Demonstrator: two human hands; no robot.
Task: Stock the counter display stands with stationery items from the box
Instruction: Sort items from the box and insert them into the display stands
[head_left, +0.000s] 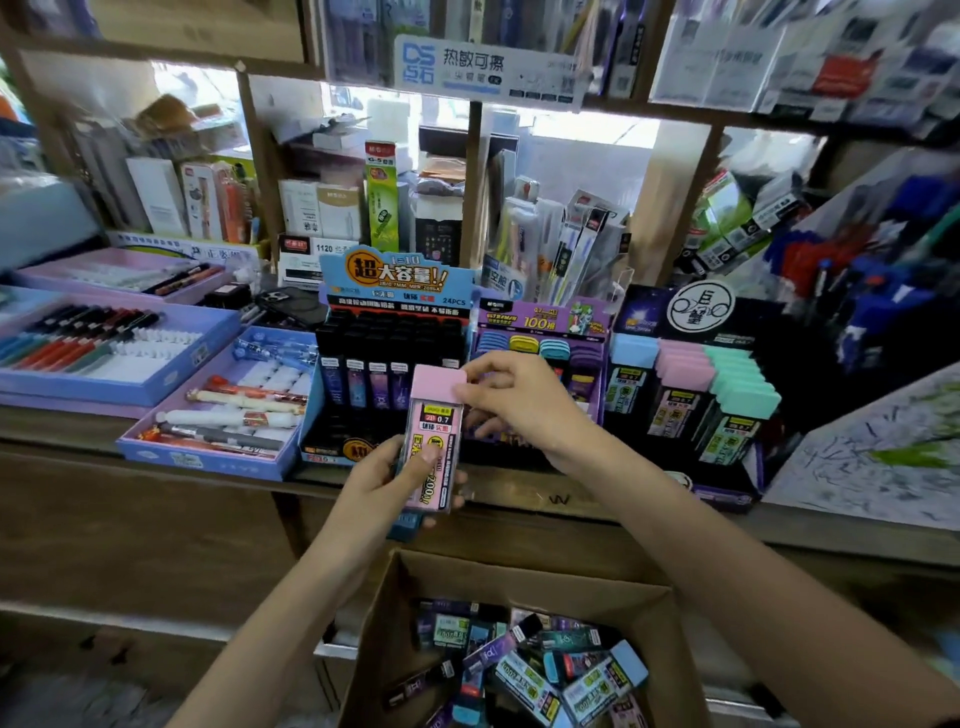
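A pink-capped lead refill case (435, 436) stands upright in front of the counter. My left hand (387, 480) grips its lower half, with at least one more case stacked behind it. My right hand (511, 400) pinches the pink cap at the top right. Below, the open cardboard box (395, 613) holds several loose refill cases (540, 665). On the counter stand three display stands: a blue one with black cases (387, 358), a purple one with rounded cases (540, 353), and a dark one with blue, pink and mint-capped cases (696, 395).
Blue and lilac pen trays (218, 410) lie at the left of the wooden counter (519, 493). Packed shelves rise behind the stands. A tilted rack of blue pens (872, 291) and a scribbled test sheet (883, 457) are at the right.
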